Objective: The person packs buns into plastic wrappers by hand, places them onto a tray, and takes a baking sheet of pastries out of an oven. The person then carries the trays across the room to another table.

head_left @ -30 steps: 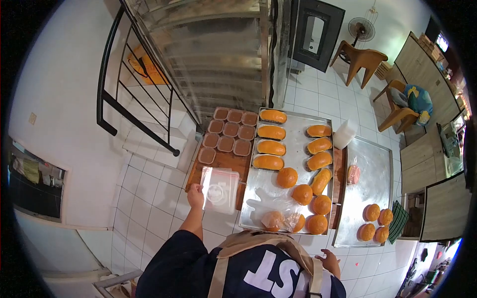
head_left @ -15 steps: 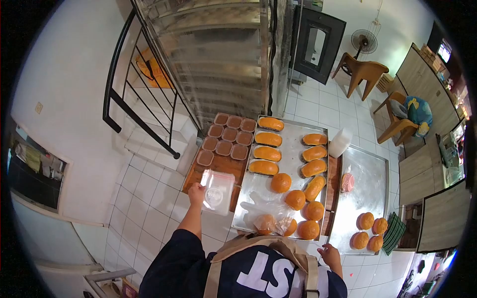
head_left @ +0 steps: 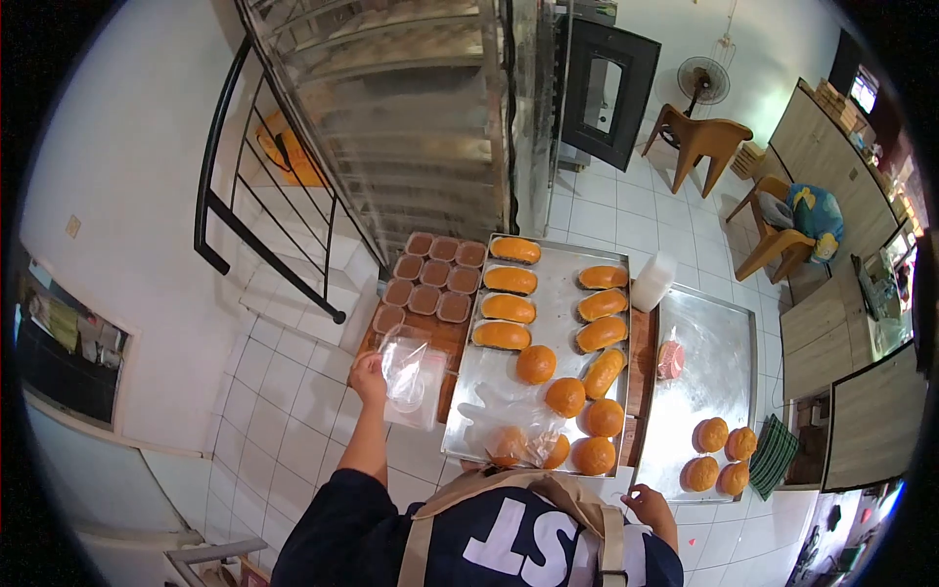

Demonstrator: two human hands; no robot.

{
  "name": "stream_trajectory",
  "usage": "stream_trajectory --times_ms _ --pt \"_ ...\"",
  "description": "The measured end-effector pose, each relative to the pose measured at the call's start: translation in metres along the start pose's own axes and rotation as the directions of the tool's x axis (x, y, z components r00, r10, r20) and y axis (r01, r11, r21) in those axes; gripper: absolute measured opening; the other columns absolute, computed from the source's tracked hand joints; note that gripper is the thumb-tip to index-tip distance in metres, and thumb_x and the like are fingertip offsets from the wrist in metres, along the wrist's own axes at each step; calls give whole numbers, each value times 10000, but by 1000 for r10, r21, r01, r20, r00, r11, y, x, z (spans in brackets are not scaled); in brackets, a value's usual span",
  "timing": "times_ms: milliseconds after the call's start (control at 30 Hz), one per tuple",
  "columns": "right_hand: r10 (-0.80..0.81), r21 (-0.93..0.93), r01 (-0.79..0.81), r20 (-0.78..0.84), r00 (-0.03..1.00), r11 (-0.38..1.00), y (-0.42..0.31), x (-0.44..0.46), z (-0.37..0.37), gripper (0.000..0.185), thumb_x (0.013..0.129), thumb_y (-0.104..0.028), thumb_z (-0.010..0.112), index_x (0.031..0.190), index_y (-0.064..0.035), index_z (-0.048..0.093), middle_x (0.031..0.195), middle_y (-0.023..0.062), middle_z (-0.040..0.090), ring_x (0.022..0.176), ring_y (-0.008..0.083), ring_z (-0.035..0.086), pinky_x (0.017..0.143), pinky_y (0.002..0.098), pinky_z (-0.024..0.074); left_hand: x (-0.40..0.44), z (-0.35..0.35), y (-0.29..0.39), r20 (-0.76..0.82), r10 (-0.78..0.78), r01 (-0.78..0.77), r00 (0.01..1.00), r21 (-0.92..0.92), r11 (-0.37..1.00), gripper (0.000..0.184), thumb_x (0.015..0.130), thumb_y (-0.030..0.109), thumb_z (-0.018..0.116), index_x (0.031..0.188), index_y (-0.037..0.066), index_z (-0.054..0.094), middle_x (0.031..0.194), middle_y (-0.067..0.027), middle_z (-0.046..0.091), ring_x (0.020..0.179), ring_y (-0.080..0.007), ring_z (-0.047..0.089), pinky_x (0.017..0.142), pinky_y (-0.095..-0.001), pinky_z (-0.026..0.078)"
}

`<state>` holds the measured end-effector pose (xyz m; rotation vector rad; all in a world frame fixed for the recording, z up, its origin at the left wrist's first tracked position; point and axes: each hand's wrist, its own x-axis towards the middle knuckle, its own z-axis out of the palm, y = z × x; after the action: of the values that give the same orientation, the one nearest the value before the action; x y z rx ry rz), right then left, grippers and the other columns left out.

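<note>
My left hand (head_left: 368,377) pinches the edge of a clear plastic bag (head_left: 403,360), its fingers closed. Partly beneath that bag lies a stack of clear plastic bags (head_left: 419,413), at the front of a wooden table. My right hand (head_left: 649,505) is low at the front, just off the tray's near corner, fingers loosely curled and apart, with nothing clearly in them. Between my hands, a metal tray (head_left: 548,391) carries oblong loaves (head_left: 509,281) and round buns (head_left: 536,364). Crumpled clear plastic covers a bun (head_left: 507,445) at the tray's near left.
Several tubs of brown filling (head_left: 424,298) stand behind the bags. On the right, a second tray (head_left: 704,342) holds round buns (head_left: 713,433) and a pink-and-white roll (head_left: 670,360). A white bottle (head_left: 653,281) stands between the trays. A tall covered rack (head_left: 411,127) rises behind.
My left hand has lifted a bag partly off the stack, up and to the left. The right hand stays low near the tray corner. The view has shifted slightly.
</note>
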<state>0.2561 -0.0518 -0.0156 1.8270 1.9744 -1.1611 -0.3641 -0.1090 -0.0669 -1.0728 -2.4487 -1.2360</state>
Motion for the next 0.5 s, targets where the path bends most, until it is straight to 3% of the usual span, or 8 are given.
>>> stream_trajectory --times_ms 133,167,233,267,300,367,467,500 --pt "-88 121 105 -137 987 987 -40 0 -37 363 777 -262 651 1022 -8 566 829 159 637 801 277 622 695 352 483 24 -11 81 427 -161 372 890 -473 799 108 850 119 551 873 19 518 851 -68 615 790 -144 555 738 -265 441" --pt "-255 161 292 -216 942 943 -53 5 -48 365 771 -225 646 1050 -9 555 846 176 620 798 280 610 702 349 476 25 -21 129 511 -53 378 858 -559 738 69 855 68 535 867 27 481 832 -88 619 791 -140 577 716 -262 454" --pt "-317 261 391 -284 905 883 -107 -1 -78 440 736 -176 665 1124 -18 532 934 162 590 904 302 566 825 358 439 15 -20 193 648 114 422 753 -608 672 85 845 58 559 856 36 478 831 -83 622 819 -135 589 713 -249 454" --pt "-436 227 560 -427 792 797 -114 11 -75 530 707 -173 714 1166 -30 492 1124 155 516 974 220 535 828 335 431 7 -18 221 698 204 449 686 -627 637 96 840 53 571 850 41 476 830 -81 623 833 -132 595 712 -242 454" --pt "-566 53 694 -534 628 718 -136 8 -86 708 669 -238 749 1252 -42 398 1270 186 385 1147 304 417 965 398 332 -4 -18 249 748 245 460 617 -595 659 104 834 46 578 845 42 475 829 -79 623 820 -127 596 709 -234 452" --pt "-579 14 737 -609 542 676 -178 -12 -110 884 607 -315 782 1309 -64 307 1364 200 241 1271 353 235 1032 428 219 -22 -21 295 840 336 444 426 -517 731 123 821 46 600 859 38 483 826 -72 624 803 -115 600 704 -228 455" --pt "-757 -192 816 -531 380 545 -179 -9 -129 495 659 -228 751 1052 -15 538 1203 203 454 1124 314 437 968 410 321 -41 -21 337 802 509 310 312 -592 744 138 816 49 611 890 37 496 833 -72 624 798 -107 599 697 -222 454" --pt "-684 52 812 -509 523 581 -173 -12 -132 394 689 -192 727 990 -6 554 1115 182 504 1041 281 484 916 385 363 -46 -15 340 777 538 326 328 -627 708 253 790 88 651 967 44 475 840 -73 620 813 -136 608 732 -251 465"
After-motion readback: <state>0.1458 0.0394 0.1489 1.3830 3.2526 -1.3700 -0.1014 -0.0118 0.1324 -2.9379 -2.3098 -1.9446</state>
